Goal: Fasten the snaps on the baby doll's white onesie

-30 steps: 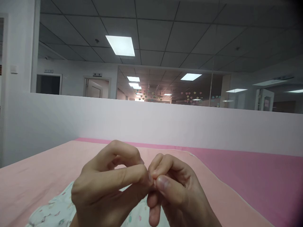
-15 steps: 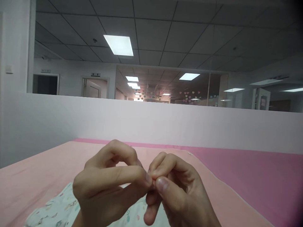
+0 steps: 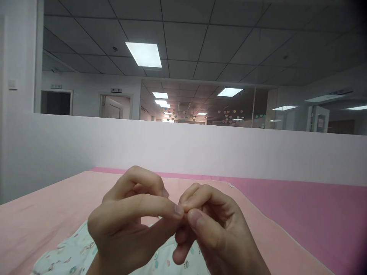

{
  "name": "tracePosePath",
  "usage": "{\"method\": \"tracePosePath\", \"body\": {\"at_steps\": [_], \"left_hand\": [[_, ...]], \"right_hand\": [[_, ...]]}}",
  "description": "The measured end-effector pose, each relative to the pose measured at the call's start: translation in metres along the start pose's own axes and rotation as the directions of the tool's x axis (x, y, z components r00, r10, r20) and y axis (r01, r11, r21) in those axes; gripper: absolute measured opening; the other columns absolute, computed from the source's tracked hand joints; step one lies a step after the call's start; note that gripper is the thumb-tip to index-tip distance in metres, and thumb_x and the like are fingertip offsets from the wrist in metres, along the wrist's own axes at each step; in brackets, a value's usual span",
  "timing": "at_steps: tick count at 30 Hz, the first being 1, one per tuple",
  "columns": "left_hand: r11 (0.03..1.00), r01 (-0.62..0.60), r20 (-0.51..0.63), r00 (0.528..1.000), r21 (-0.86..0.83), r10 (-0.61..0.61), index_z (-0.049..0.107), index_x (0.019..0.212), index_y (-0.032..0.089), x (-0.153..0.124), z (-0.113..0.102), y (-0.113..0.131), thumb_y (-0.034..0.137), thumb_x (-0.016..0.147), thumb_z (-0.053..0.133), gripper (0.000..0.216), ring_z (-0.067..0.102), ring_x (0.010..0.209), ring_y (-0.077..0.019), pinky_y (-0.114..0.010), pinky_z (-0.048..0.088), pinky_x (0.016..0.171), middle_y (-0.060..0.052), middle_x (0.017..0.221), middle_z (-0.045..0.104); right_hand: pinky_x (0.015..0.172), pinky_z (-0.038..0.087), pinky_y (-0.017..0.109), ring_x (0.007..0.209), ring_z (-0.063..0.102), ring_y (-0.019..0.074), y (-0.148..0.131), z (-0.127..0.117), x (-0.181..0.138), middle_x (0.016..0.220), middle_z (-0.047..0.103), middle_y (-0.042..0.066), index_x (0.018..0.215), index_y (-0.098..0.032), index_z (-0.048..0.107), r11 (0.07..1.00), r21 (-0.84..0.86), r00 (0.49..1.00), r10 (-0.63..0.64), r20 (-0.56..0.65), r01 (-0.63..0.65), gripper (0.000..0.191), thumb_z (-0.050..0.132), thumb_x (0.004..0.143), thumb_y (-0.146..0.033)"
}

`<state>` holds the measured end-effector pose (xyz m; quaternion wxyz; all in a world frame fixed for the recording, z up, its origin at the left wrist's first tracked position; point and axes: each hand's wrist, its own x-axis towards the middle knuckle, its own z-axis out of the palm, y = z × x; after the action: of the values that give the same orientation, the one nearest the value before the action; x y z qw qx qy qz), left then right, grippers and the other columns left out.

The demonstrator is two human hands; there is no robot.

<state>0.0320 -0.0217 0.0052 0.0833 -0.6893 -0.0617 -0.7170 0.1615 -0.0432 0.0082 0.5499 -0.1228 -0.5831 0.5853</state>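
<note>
My left hand (image 3: 126, 225) and my right hand (image 3: 218, 233) are raised together at the bottom middle of the head view, fingertips meeting in a pinch. Both hands have their fingers curled and pressed together; whatever sits between the fingertips is too small to make out. Under the hands lies a white garment with small coloured prints (image 3: 71, 256), partly hidden by my hands and wrists. It rests on a light pink cloth (image 3: 51, 206) spread over the surface.
A darker pink cover (image 3: 315, 214) stretches to the right of the light pink cloth. A low white partition wall (image 3: 200, 152) runs across behind the surface. Beyond it are doors, glass panels and ceiling lights.
The fingertips of both hands have shifted slightly against each other, my left forefinger stretching further toward the right hand. The view has barely moved.
</note>
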Motion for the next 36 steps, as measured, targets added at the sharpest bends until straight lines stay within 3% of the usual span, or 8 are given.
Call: {"method": "tracePosePath", "body": {"at_steps": [7, 13, 21, 27, 36], "left_hand": [[1.0, -0.012, 0.057, 0.998, -0.008, 0.012, 0.062, 0.068, 0.021, 0.0034, -0.0036, 0.0024, 0.013, 0.074, 0.061, 0.01, 0.055, 0.057, -0.0111, -0.019, 0.047, 0.038, -0.003, 0.072, 0.051], [0.999, 0.042, 0.042, 0.998, -0.027, -0.041, 0.059, 0.067, 0.019, 0.0018, -0.0024, 0.0058, 0.009, 0.07, 0.062, 0.011, 0.054, 0.057, -0.01, -0.018, 0.046, 0.037, -0.002, 0.076, 0.05], [0.997, 0.081, 0.015, 0.997, 0.013, -0.081, 0.054, 0.064, 0.019, -0.0021, -0.0024, 0.006, 0.007, 0.066, 0.062, 0.015, 0.056, 0.063, -0.014, -0.021, 0.047, 0.039, -0.002, 0.069, 0.051], [1.0, 0.022, 0.024, 0.999, 0.018, -0.022, 0.053, 0.065, 0.019, -0.004, -0.0032, 0.0016, 0.006, 0.064, 0.061, 0.016, 0.055, 0.061, -0.0133, -0.02, 0.046, 0.038, -0.002, 0.069, 0.051], [0.998, 0.032, 0.026, 0.999, 0.053, -0.033, 0.052, 0.063, 0.019, -0.0034, -0.0035, 0.0014, 0.006, 0.064, 0.06, 0.015, 0.055, 0.058, -0.0124, -0.02, 0.045, 0.037, -0.002, 0.07, 0.05]], "right_hand": [[0.04, 0.046, 0.019, 0.045, 0.058, 0.0096, 0.0014, 0.0047, 0.0033, 0.058, 0.06, -0.003, 0.068, -0.018, 0.058, 0.999, 0.002, 0.999, 0.032, 0.005, -0.032, 0.015, 0.066, 0.069, -0.031], [0.038, 0.041, 0.015, 0.045, 0.059, 0.0093, 0.0, 0.0083, 0.001, 0.055, 0.059, -0.003, 0.067, -0.017, 0.057, 0.998, 0.025, 0.998, 0.062, 0.018, -0.062, 0.018, 0.065, 0.071, -0.033], [0.038, 0.04, 0.015, 0.046, 0.06, 0.0097, 0.0001, 0.0062, 0.0, 0.056, 0.059, -0.003, 0.069, -0.018, 0.06, 0.997, 0.0, 0.997, 0.078, 0.028, -0.078, 0.018, 0.065, 0.07, -0.034], [0.039, 0.045, 0.018, 0.046, 0.059, 0.0104, 0.0004, 0.0037, 0.0001, 0.057, 0.06, -0.003, 0.07, -0.018, 0.06, 0.998, -0.023, 0.997, 0.062, 0.044, -0.061, 0.019, 0.065, 0.07, -0.037], [0.039, 0.046, 0.017, 0.046, 0.059, 0.0098, 0.0, 0.0038, 0.0001, 0.058, 0.06, -0.002, 0.07, -0.017, 0.061, 0.998, -0.019, 0.998, 0.056, 0.04, -0.055, 0.018, 0.066, 0.069, -0.035]]}}
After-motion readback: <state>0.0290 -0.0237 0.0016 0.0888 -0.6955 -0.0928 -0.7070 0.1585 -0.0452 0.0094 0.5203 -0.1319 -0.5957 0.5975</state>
